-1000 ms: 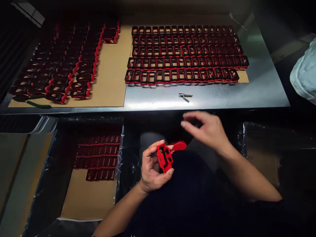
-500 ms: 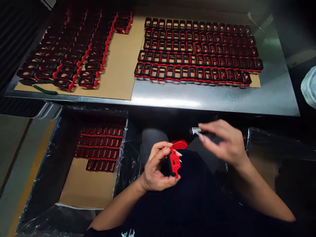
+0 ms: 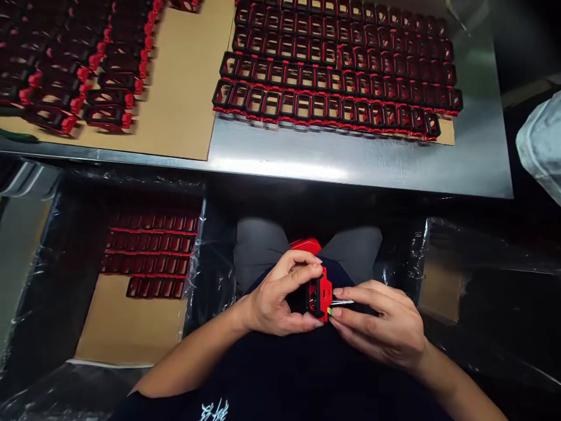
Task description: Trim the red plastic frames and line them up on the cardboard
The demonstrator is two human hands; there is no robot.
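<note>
My left hand [image 3: 284, 295] is closed around a small red-and-black plastic frame [image 3: 325, 292], fingers at its top and thumb side at its lower end. The frame stands on edge, with its red face towards my right hand [image 3: 381, 321]. Between the fingertips of that hand shows a thin silvery strip [image 3: 344, 302], pinched close against the red face. A small yellow-green bit [image 3: 330, 311] appears by the index fingertip; I cannot tell whether it belongs to the strip. Just beyond my left hand, a red object [image 3: 305, 244] lies between my knees, partly hidden.
Rows of similar frames [image 3: 304, 105] stand on cardboard on the metal table [image 3: 284, 149], with more frames [image 3: 109, 117] at its left. A plastic-lined bin [image 3: 199, 234] at lower left holds cardboard and frames. Another lined bin [image 3: 427, 234] is at right. Pale cloth [image 3: 543, 143] shows at far right.
My right hand has come down and left, bringing the silvery piece from the air to the frame. My left hand still grips the frame. The view has shifted, so the table sits higher.
</note>
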